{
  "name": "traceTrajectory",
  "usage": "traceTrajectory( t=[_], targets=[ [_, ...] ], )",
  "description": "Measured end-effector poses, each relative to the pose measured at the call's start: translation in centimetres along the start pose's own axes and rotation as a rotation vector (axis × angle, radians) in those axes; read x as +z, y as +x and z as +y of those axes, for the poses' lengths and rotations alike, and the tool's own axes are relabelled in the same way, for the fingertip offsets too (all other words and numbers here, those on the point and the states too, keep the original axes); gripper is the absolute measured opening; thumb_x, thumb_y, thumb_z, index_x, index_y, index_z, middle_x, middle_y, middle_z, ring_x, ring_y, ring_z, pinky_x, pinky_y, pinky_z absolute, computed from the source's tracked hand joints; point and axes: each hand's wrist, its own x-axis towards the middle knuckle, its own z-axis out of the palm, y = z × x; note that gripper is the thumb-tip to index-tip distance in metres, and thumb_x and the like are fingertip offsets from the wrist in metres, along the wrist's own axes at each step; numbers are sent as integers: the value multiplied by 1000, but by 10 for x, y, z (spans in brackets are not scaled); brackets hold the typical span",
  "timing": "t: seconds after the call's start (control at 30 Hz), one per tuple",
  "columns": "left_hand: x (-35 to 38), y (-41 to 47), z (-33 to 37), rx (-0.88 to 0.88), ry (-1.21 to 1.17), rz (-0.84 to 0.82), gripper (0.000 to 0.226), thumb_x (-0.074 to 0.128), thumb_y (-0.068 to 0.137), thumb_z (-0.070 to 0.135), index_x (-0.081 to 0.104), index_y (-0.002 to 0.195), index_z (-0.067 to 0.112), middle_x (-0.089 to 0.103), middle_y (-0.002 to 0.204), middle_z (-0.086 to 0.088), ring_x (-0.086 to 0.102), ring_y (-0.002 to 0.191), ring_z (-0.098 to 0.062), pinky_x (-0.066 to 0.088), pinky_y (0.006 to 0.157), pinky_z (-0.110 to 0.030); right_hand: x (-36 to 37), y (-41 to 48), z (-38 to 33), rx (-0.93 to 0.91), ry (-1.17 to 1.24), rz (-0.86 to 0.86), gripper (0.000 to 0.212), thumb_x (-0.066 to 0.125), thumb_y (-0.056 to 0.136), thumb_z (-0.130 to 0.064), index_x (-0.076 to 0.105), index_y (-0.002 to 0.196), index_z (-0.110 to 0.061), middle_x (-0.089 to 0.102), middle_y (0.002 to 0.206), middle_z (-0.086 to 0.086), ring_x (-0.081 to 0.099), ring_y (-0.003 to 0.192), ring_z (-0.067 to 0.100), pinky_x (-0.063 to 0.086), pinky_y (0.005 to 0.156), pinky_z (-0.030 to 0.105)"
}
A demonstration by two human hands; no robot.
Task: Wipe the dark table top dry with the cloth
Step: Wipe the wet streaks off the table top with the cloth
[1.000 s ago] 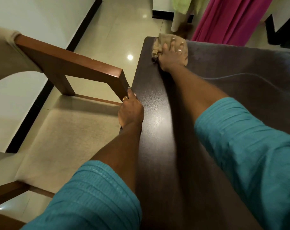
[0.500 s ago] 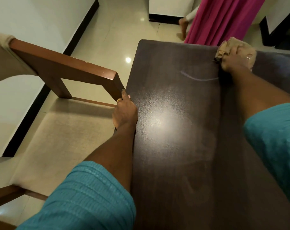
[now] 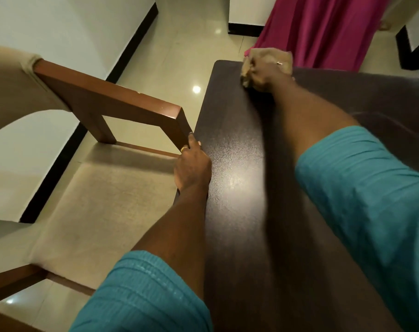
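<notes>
Fingers of your right hand bunch over the tan cloth, pressing it flat at the far edge of the dark table top, arm stretched long. Left hand curls over the near-left edge beside the chair. Right side shows a faint damp sheen; likely unfinished.
</notes>
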Motion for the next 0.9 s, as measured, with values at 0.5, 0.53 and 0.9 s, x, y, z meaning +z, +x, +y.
traceTrajectory(
  t=[0.5,0.53,0.9],
  targets=[
    [1,2,1,-15,-64,14,45,25,100,24,27,144,14,57,121,-24,57,108,-43,46,88,-48,42,8,-30,-52,-91,-74,54,21,100,-44,11,151,-29,-2,161,-1,2,145,41,0,108,66],
    [2,2,1,-12,-67,14,45,25,100,24,27,144,14,57,122,-24,57,109,-43,46,89,-48,40,7,-22,-30,-89,-69,54,21,100,-44,11,151,-28,-2,161,0,1,144,42,0,109,65],
    [4,2,-3,1,-57,16,46,26,100,24,25,144,12,57,123,-24,58,109,-43,47,90,-48,7,-25,105,284,-26,23,56,32,98,-35,15,151,-24,9,159,10,9,145,38,1,111,61]
  ],
)
